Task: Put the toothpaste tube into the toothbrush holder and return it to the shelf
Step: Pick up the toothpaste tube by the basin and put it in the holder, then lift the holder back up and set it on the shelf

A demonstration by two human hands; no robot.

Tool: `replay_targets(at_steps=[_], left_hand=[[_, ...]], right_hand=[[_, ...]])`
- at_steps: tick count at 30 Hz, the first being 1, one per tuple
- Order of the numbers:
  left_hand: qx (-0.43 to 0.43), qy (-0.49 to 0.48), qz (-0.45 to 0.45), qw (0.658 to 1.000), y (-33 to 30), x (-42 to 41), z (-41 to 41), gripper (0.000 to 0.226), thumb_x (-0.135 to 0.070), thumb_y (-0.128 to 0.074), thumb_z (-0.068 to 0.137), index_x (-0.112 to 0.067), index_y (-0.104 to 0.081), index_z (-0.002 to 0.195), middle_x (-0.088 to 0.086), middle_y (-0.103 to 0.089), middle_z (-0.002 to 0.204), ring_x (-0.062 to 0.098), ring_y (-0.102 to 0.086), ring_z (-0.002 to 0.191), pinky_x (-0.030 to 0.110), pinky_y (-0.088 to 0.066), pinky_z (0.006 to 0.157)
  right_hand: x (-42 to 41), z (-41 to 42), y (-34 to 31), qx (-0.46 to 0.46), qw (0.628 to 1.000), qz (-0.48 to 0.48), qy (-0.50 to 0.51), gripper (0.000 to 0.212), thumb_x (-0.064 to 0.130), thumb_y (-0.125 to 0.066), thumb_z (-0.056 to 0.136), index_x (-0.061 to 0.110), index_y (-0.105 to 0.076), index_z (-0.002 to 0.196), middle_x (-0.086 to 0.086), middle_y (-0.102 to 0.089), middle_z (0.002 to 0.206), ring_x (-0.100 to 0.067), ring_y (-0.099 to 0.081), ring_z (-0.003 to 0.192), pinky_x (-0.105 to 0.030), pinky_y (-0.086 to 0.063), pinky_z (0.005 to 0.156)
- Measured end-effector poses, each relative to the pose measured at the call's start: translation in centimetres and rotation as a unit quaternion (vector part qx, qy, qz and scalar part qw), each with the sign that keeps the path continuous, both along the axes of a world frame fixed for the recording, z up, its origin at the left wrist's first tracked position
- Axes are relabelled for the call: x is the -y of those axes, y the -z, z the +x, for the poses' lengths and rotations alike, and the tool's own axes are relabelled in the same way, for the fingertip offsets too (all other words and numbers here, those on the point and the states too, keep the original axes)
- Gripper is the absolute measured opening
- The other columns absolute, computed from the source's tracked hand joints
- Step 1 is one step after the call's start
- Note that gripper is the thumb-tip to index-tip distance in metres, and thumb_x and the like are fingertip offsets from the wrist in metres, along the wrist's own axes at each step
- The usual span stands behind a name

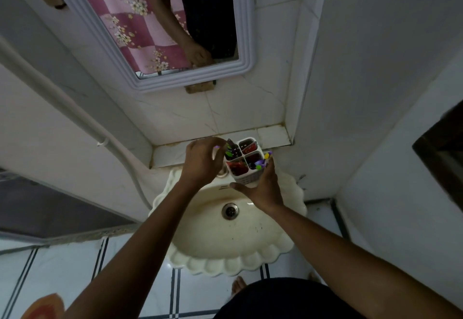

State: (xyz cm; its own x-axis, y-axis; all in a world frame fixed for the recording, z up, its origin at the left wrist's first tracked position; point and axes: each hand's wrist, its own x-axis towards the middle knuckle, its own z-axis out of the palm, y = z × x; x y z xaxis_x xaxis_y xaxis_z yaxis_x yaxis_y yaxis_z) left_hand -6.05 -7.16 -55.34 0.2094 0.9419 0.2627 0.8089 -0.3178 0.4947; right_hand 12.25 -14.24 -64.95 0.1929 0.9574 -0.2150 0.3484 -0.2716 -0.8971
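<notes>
A white toothbrush holder [246, 179] with four compartments hangs above the back of the sink, held from below and the right by my right hand [265, 188]. Red toothpaste tubes [236, 167] lie in its front-left and back-right compartments; purple and green toothbrushes stick out of the others. My left hand [200, 163] is at the holder's upper-left edge, fingertips pinched at a green and purple toothbrush head [228, 153]. The tiled shelf [172, 151] runs just behind the holder.
A cream scalloped sink [225, 241] with a metal drain [230, 211] lies under my hands. A white-framed mirror [246, 43] hangs on the tiled wall above the shelf. A white pipe [120, 151] curves down at left. My bare foot shows on the floor tiles.
</notes>
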Motion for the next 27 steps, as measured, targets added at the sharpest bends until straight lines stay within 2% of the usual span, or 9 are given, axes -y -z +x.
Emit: replay_targets(at_steps=[2, 4, 10, 13, 16, 20, 23, 27], left_hand=[[0.045, -0.023, 0.010, 0.999, 0.1, 0.2, -0.7, 0.021, -0.037, -0.062, 0.103, -0.025, -0.077, 0.111, -0.008, -0.079, 0.108, 0.014, -0.074, 0.092, 0.043, -0.058, 0.093], [0.068, -0.031, -0.001, 0.997, 0.4, 0.4, -1.3, 0.023, -0.039, -0.063, 0.102, -0.024, -0.076, 0.113, -0.007, -0.079, 0.112, 0.013, -0.073, 0.102, 0.042, -0.058, 0.093], [0.109, -0.034, -0.023, 0.993, 1.0, 0.3, -2.9, 0.031, -0.043, -0.064, 0.102, -0.021, -0.075, 0.120, -0.007, -0.076, 0.123, 0.012, -0.069, 0.115, 0.045, -0.055, 0.102], [0.103, -0.024, -0.030, 0.994, 1.1, 0.2, -3.5, 0.032, -0.042, -0.064, 0.103, -0.021, -0.073, 0.125, -0.008, -0.074, 0.128, 0.012, -0.066, 0.121, 0.042, -0.053, 0.106], [0.084, -0.008, -0.037, 0.996, 1.2, 0.2, -3.8, 0.034, -0.041, -0.067, 0.101, -0.021, -0.072, 0.128, -0.006, -0.072, 0.133, 0.016, -0.063, 0.127, 0.042, -0.049, 0.110], [0.083, 0.011, -0.048, 0.995, 1.0, 0.6, -3.9, 0.038, -0.043, -0.070, 0.099, -0.023, -0.070, 0.131, -0.004, -0.068, 0.136, 0.019, -0.061, 0.131, 0.042, -0.047, 0.111], [0.096, 0.011, -0.038, 0.995, -0.1, 0.9, -3.7, 0.041, -0.045, -0.071, 0.098, -0.021, -0.070, 0.132, -0.002, -0.068, 0.135, 0.019, -0.062, 0.128, 0.040, -0.048, 0.110], [0.116, 0.009, 0.000, 0.993, -2.8, 1.7, -3.0, 0.041, -0.043, -0.072, 0.098, -0.019, -0.070, 0.132, 0.000, -0.068, 0.134, 0.021, -0.062, 0.129, 0.048, -0.048, 0.110]], right_hand=[[-0.5, -1.2, -0.4, 0.031, 0.999, -0.001, 0.016, 0.165, 0.059, -0.103, 0.063, 0.014, 0.010, 0.175, -0.011, -0.027, 0.179, -0.035, -0.029, 0.165, -0.053, -0.041, 0.129], [-1.0, -2.2, -0.7, 0.042, 0.998, 0.002, 0.047, 0.161, 0.052, -0.103, 0.067, 0.010, 0.008, 0.175, -0.014, -0.029, 0.177, -0.037, -0.030, 0.164, -0.055, -0.042, 0.128], [-0.9, -3.1, -0.6, 0.029, 0.994, 0.027, 0.100, 0.138, 0.037, -0.106, 0.065, 0.011, -0.022, 0.170, -0.011, -0.049, 0.165, -0.032, -0.049, 0.154, -0.052, -0.050, 0.120], [-0.4, -3.1, -0.6, 0.026, 0.989, 0.030, 0.142, 0.129, 0.038, -0.109, 0.058, 0.011, -0.036, 0.160, -0.009, -0.062, 0.150, -0.032, -0.063, 0.140, -0.048, -0.056, 0.112], [0.3, -2.6, -1.3, 0.018, 0.985, 0.058, 0.164, 0.125, 0.042, -0.109, 0.053, 0.017, -0.042, 0.155, -0.003, -0.067, 0.143, -0.026, -0.069, 0.129, -0.041, -0.060, 0.106], [1.5, -1.7, -3.2, 0.023, 0.977, 0.100, 0.185, 0.128, 0.059, -0.100, 0.046, 0.021, -0.044, 0.154, 0.001, -0.068, 0.142, -0.022, -0.070, 0.127, -0.047, -0.061, 0.105], [1.7, -0.9, -5.4, 0.046, 0.971, 0.135, 0.190, 0.125, 0.060, -0.102, 0.047, 0.023, -0.044, 0.152, 0.002, -0.067, 0.142, -0.022, -0.070, 0.126, -0.046, -0.061, 0.103], [0.9, 0.2, -9.7, 0.054, 0.962, 0.209, 0.166, 0.122, 0.055, -0.104, 0.051, 0.020, -0.045, 0.152, 0.002, -0.066, 0.140, -0.017, -0.068, 0.122, -0.038, -0.061, 0.100]])
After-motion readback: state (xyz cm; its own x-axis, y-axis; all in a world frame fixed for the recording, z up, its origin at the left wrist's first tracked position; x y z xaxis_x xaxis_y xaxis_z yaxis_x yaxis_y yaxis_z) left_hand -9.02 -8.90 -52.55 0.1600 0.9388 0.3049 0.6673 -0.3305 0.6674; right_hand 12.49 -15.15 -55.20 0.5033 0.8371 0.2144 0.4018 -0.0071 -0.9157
